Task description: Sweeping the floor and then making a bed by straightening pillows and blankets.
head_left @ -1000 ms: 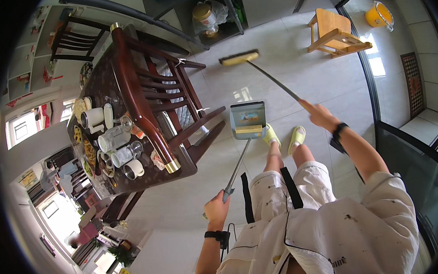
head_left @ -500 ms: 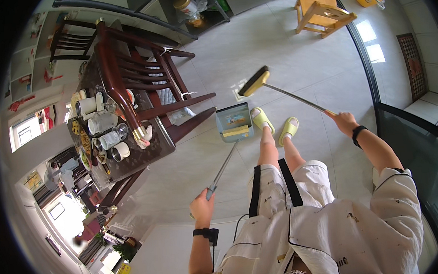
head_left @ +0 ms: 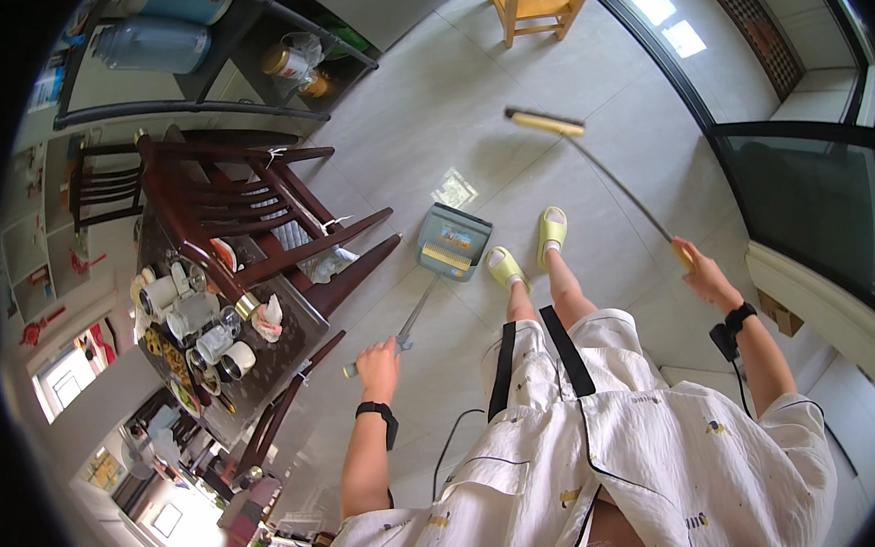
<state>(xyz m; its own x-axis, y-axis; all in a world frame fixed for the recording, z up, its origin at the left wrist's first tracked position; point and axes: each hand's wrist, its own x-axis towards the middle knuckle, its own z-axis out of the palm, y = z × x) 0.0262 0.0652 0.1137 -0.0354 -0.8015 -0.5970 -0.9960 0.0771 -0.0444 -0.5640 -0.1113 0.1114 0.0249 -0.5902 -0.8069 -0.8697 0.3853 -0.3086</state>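
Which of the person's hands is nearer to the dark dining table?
Left. The left hand is just right of the table, holding the dustpan; the right hand is much farther right, past the slippers, holding the broom.

White shirt (head_left: 659, 450) with dark piping (head_left: 589, 445), small scattered prints (head_left: 715, 427) and loose short sleeves (head_left: 797, 444); white shorts (head_left: 615, 363); two flat black straps (head_left: 568, 354); black wristbands (head_left: 740, 317), a thin cable (head_left: 741, 390) at the right one; yellow-green slides (head_left: 552, 228).
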